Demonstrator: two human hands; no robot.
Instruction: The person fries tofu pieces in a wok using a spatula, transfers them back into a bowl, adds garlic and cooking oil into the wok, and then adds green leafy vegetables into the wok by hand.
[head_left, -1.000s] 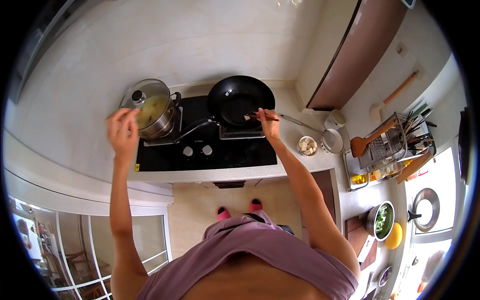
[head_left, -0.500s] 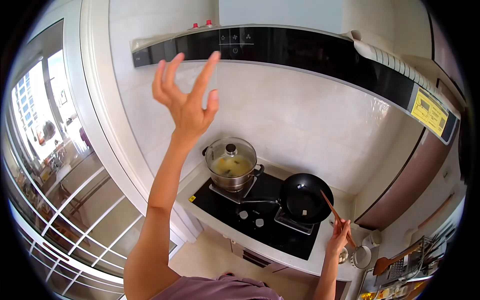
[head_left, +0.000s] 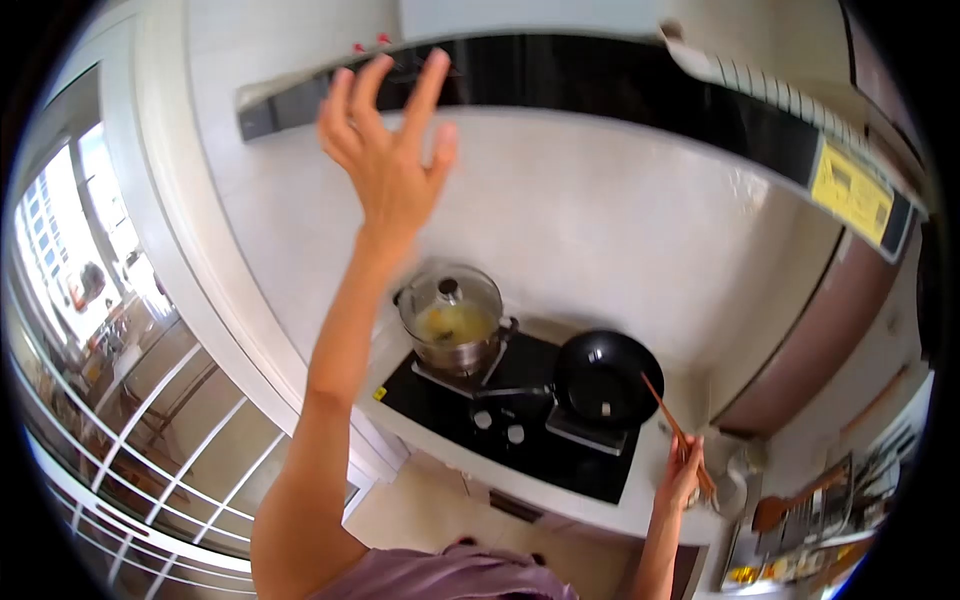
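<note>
My left hand (head_left: 388, 160) is raised with its fingers spread, and its fingertips overlap the control panel area of the black range hood (head_left: 600, 75); whether they touch it I cannot tell. In my right hand (head_left: 682, 474) are wooden chopsticks (head_left: 664, 408), their tips over the right side of a black wok (head_left: 590, 372). One small pale piece (head_left: 606, 409) lies inside the wok. To its left, on the other burner, stands a steel pot (head_left: 455, 357) under a glass lid (head_left: 474, 292), with yellowish food showing through.
The black gas stove (head_left: 440, 408) has two knobs in front. A wooden spatula (head_left: 770, 512) and a utensil rack (head_left: 835, 505) stand to the right, near a blurred cup (head_left: 735, 490). At the left is a door frame (head_left: 215, 240) with a white-barred glass door.
My left hand has moved up and slightly right against the hood, its fingers still spread. The view has shifted a little and blurred. My right hand keeps the chopsticks at the wok.
</note>
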